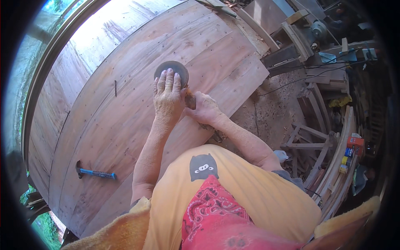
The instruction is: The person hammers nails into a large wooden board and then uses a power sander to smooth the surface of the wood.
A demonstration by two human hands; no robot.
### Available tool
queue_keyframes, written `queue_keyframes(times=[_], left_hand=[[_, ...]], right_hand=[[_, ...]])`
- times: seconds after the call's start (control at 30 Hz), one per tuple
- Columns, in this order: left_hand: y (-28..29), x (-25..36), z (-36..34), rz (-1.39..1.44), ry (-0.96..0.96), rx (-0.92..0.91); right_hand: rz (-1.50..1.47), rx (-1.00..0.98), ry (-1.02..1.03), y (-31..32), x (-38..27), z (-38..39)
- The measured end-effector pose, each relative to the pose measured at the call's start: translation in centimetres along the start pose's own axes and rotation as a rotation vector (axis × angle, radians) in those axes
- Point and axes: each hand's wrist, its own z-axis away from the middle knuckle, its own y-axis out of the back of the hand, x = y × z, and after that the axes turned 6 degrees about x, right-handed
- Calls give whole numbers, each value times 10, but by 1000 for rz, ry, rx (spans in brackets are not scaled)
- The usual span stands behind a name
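Note:
My right hand is wrapped round the body of an angle grinder, mostly hidden by my hands, with some orange showing. A round dark disc sits at its far end, over the wooden boards. On that disc my left hand lies with its fingers stretched out flat, thumb beside the grinder's body. Beneath is a broad, curved surface of joined wooden planks, dotted with small dark spots. Pale dust coats both hands and forearms.
A claw hammer with a blue handle lies on the planks at left. Further up is a thin dark strip. At right are a dusty floor, a dark cable, a wooden frame and stacked lumber.

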Motion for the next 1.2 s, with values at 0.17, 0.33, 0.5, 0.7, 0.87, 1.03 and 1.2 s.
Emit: queue_keyframes(times=[0.17,0.33,0.5,0.7,0.87,1.03,1.2], left_hand=[[-7,0,2,2,-8,38],[-9,-2,8,7,-3,71],[-11,-1,9,-17,3,109],[-9,-1,16,-45,-36,133],[-3,-2,26,-50,-18,100],[5,-2,39,-7,-42,59],[6,-2,33,-10,-11,53]], right_hand=[[-13,-3,8,2,-2,1],[-13,-28,-12,2,-3,1],[8,-35,-33,0,-3,-1],[-4,-44,-28,0,-3,-2],[-21,-24,-23,-2,-4,-1],[-32,-26,-28,-1,-6,0],[-58,-16,-25,-1,-5,-1]])
